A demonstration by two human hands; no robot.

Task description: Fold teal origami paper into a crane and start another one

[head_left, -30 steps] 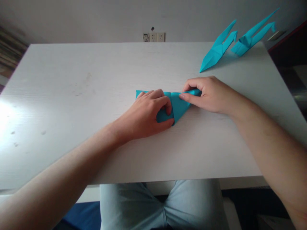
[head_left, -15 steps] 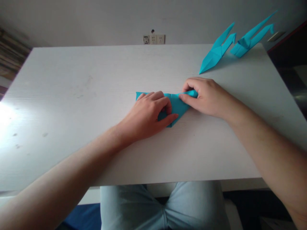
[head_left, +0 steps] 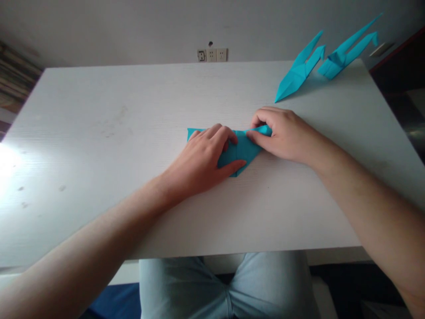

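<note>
A folded turquoise sheet of paper (head_left: 245,148) lies on the table before me, with a crease down its middle. My left hand (head_left: 207,150) rests over its left part, thumb spread from the fingers, pressing down rather than gripping. Only the paper's top left corner and its right half show past that hand. On the right corner, my right hand (head_left: 275,130) pinches the top edge between thumb and curled fingers. That corner's tip is partly hidden by the hand.
Two turquoise paper cranes, a nearer crane (head_left: 294,79) and a farther crane (head_left: 334,64), stand at the back right of the white table (head_left: 99,186). Behind the table, wall sockets (head_left: 211,55) sit low on the wall. My legs (head_left: 186,288) are under the front edge.
My left index finger has straightened a little and reached toward the paper's top edge, opening a wider gap to the thumb. The right hand keeps its pinch in nearly the same place.
</note>
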